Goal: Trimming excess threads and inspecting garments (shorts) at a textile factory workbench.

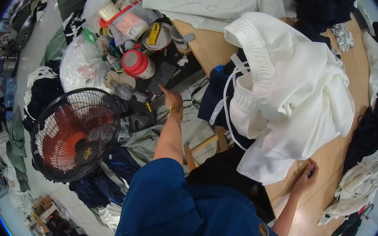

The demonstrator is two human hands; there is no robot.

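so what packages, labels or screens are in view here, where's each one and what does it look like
Red jar: left hand reaches near it; round, white lid, white label band.
Yellow label: on a round white tub beside the jar; narrow strip.
Pink-and-white packet: in the clear bag behind; rectangular.
Fan badge: at the fan's hub; small, dark, gold marks.
Dark phone-like slab: before the fingertips; screen off.

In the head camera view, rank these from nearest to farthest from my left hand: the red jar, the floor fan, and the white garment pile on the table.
Measured from the left hand, which reaches out over the cluttered side table:
1. Red jar, just beyond the hand and a little to its left.
2. Floor fan, on the floor to the left.
3. White garment pile, off to the right on the wooden table.
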